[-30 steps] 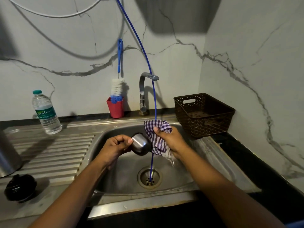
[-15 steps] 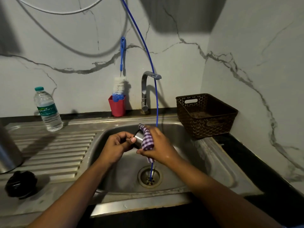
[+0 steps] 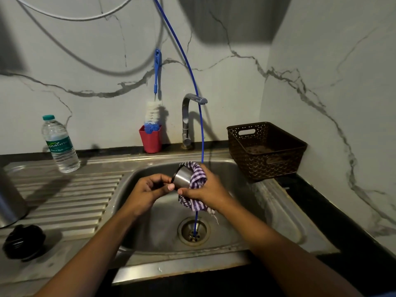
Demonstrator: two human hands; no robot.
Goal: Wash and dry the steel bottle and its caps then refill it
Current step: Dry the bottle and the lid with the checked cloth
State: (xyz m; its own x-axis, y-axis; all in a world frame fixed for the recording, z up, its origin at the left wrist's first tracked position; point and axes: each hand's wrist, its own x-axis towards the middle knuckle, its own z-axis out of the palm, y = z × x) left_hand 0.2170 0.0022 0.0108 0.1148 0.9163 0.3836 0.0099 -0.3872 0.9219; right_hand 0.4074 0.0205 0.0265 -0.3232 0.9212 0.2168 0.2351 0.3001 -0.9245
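Steel cap [image 3: 182, 177] sits in mid-air above the sink [image 3: 162, 228] basin, tilted, between both hands. From my feed, the left hand [image 3: 147, 190] pinches its left end with thumb and curled fingers. The right hand [image 3: 211, 189] is closed around a purple checked cloth [image 3: 198, 176] bunched against the cap's right side, with a tail of cloth hanging below the palm. I cannot tell whether the cloth goes inside the cap.

A thin blue tube [image 3: 200, 129] drops past the tap [image 3: 188, 121] and behind the hands into the drain [image 3: 194, 231]. On the draining surface at left lies a black cap [image 3: 23, 242], and beside it the steel bottle [image 3: 10, 200] is cut by the frame edge. A plastic water bottle [image 3: 61, 144] stands further back. A red cup [image 3: 150, 139] holding a bottle brush [image 3: 153, 115] stands by the tap, and a brown basket [image 3: 267, 151] sits right of the sink.
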